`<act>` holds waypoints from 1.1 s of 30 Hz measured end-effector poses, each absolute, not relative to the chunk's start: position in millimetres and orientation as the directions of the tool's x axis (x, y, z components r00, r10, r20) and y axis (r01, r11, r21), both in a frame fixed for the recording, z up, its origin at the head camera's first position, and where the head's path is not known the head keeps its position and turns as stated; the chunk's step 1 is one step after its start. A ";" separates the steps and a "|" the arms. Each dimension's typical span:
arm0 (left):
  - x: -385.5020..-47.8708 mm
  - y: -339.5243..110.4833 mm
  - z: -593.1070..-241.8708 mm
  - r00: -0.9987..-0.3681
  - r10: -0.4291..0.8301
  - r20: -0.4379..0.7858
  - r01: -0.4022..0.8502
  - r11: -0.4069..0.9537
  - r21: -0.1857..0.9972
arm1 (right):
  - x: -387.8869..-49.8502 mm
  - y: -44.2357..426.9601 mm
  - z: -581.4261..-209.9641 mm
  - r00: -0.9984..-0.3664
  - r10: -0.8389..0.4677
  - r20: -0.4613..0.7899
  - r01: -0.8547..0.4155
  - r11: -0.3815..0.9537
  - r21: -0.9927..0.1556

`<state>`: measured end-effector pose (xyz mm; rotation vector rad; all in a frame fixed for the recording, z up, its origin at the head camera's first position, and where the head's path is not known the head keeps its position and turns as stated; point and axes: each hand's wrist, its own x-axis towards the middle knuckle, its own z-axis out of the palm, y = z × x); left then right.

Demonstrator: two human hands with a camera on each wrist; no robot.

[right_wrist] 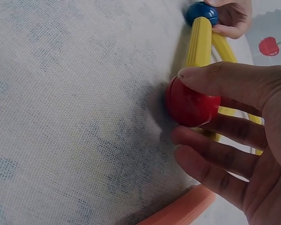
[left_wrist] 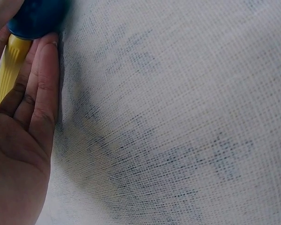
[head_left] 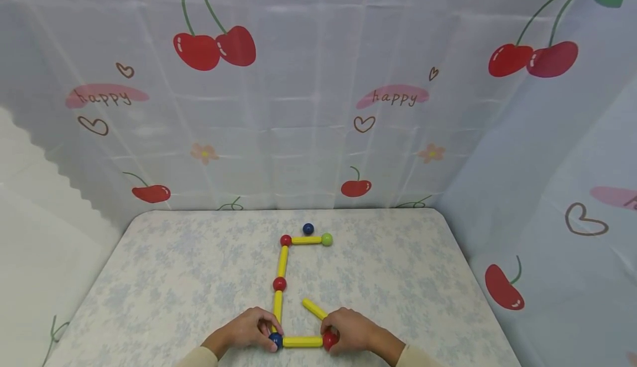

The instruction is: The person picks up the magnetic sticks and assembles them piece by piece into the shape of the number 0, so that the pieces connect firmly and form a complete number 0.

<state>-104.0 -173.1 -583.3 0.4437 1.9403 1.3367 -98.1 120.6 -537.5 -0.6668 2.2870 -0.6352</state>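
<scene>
My left hand [head_left: 251, 328] pinches a blue ball [head_left: 276, 340] between thumb and fingers. In the left wrist view that ball [left_wrist: 37, 16] sits at the top left, with a yellow rod [left_wrist: 13, 63] beneath it. A lying yellow rod [head_left: 302, 342] links it to a red ball [head_left: 330, 340], which my right hand [head_left: 353, 331] grips; thumb and fingers lie round this ball [right_wrist: 192, 103] in the right wrist view. Another yellow rod [head_left: 314, 308] slants up-left from beside the right fingers; its near end is hidden. From the blue ball a yellow rod [head_left: 278, 306] runs away from me.
That line continues through a red ball [head_left: 280, 283], a yellow rod [head_left: 283, 262], another red ball [head_left: 286, 240] and a yellow rod [head_left: 306, 240] to a green ball [head_left: 327, 239]. A loose blue ball [head_left: 308, 229] lies behind. An orange rod [right_wrist: 182, 208] shows in the right wrist view.
</scene>
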 end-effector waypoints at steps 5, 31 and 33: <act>-106.0 -173.1 -581.3 -0.680 0.636 -0.366 -0.118 0.398 0.910 | -101.3 124.2 -535.9 -0.642 -0.641 -0.421 -0.304 0.717 -0.627; -103.8 -171.0 -581.4 -0.681 0.603 -0.415 -0.157 0.434 0.887 | -132.5 99.0 -558.1 -0.788 -0.497 -0.363 -0.250 0.798 -0.549; -102.4 -170.7 -580.4 -0.679 0.601 -0.421 -0.173 0.426 0.888 | -132.3 95.0 -559.0 -0.791 -0.475 -0.386 -0.231 0.816 -0.530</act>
